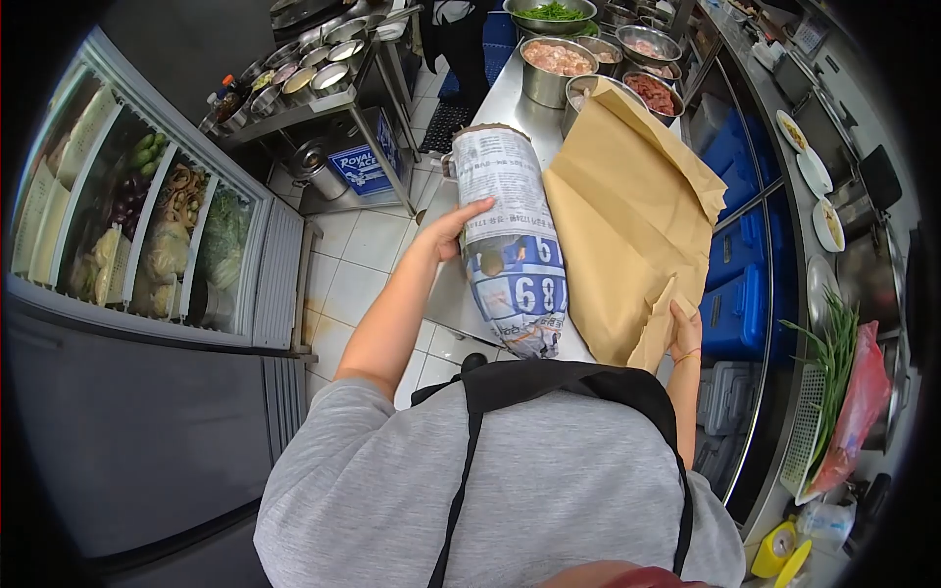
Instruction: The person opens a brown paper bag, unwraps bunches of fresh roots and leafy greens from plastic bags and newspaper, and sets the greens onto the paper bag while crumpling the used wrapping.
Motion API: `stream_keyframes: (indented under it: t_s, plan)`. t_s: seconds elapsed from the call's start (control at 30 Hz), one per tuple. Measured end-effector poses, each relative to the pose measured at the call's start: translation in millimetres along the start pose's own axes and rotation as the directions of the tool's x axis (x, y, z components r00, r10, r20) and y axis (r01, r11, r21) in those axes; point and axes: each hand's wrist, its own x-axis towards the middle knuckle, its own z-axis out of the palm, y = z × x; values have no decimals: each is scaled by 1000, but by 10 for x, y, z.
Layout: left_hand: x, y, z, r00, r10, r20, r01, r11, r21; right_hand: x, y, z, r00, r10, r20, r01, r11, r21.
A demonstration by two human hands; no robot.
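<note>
A long bundle wrapped in printed newspaper [502, 186] lies upright in view on the steel counter, its lower end crumpled and twisted. My left hand [453, 229] grips its left side, thumb on top and the other fingers mostly hidden. To the right is a large brown paper bag [622, 216], creased and flattened, leaning over the counter. My right hand [683, 331] pinches the bag's lower right edge, where the paper folds up. What is inside the newspaper is hidden.
Steel bowls of raw meat [557, 61] and a bowl of cut greens [549, 14] stand at the counter's far end. A glass-door fridge [137, 206] with vegetables is on the left. Blue bins [737, 245] sit under the right shelf. Someone in dark clothing [456, 49] stands ahead.
</note>
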Motion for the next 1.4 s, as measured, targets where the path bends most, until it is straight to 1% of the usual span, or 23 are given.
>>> stream_keyframes:
  t_s: [0.13,0.2,0.37,0.43,0.47,0.57,0.63,0.67,0.73,0.8,0.83,0.9,0.93,0.97,1.03,1.07,1.13,1.17,1.2,1.27,1.3,1.37,1.4]
  plan:
    - [143,-313,-101,999,-27,32,34,965,-262,-24,-32,48,999,-33,-15,33,999,-6]
    - [70,-388,-62,1000,-24,6,24,957,-290,46,-21,-7,997,-72,-16,71,996,-59]
    - [-174,-470,-224,966,124,-225,-203,906,-372,122,-135,-59,993,-117,5,114,965,-236]
    - [-319,-424,-555,955,242,-170,-289,885,-364,163,-188,38,994,-84,65,100,952,-288]
    - [-483,-343,-637,942,253,-219,-320,872,-371,163,-206,133,995,-84,60,98,953,-286]
    - [-975,48,-606,837,380,-395,-505,814,-287,142,-263,552,988,-19,154,46,984,-170]
    - [-1265,318,-568,759,474,-447,-601,774,-199,130,-332,846,929,-20,371,11,1000,28]
    - [-1307,400,-873,745,534,-399,-631,759,-161,168,-338,929,928,-16,372,6,1000,27]
    - [-1491,612,-795,713,611,-343,-699,659,-279,233,-350,1033,877,-54,478,-121,937,328]
    - [-1622,725,-812,680,656,-328,-734,608,-304,329,-251,950,873,-87,480,-89,939,332]
    - [-1676,746,-831,665,675,-318,-746,591,-306,357,-211,863,784,-91,614,-120,948,294]
    - [-1729,721,-898,654,694,-300,-755,577,-311,427,-116,831,830,179,529,-225,974,23]
    - [-1726,703,-934,656,696,-291,-753,579,-313,446,-53,822,828,177,532,-224,974,24]
    - [-1704,683,-963,663,694,-281,-747,586,-313,371,-49,874,880,136,455,-73,985,-153]
    - [-1601,660,-1004,683,684,-256,-728,613,-306,277,-15,1011,934,-53,353,216,872,-440]
    - [-1524,694,-996,696,678,-236,-716,630,-302,350,53,1017,937,-51,345,209,874,-438]
    - [-1344,767,-952,729,660,-183,-682,675,-281,534,241,1014,904,-294,311,427,556,-713]
    - [-1245,817,-903,742,653,-152,-667,698,-259,404,109,1141,955,-211,207,295,623,-725]
    - [-1165,882,-820,758,642,-118,-649,723,-238,300,42,1226,957,-212,200,290,624,-725]
    - [-1066,1032,-495,761,639,-114,-649,745,-155,116,-35,1300,778,-566,273,512,319,-797]
    - [-979,1099,-442,785,617,-58,-619,777,-118,41,-73,1314,779,-567,269,509,319,-800]
    - [-859,1258,-277,812,584,5,-582,810,-74,-117,-127,1312,666,-549,505,661,121,-741]
    - [-827,1344,-156,829,557,49,-558,830,10,-229,-166,1322,673,-550,494,651,125,-748]
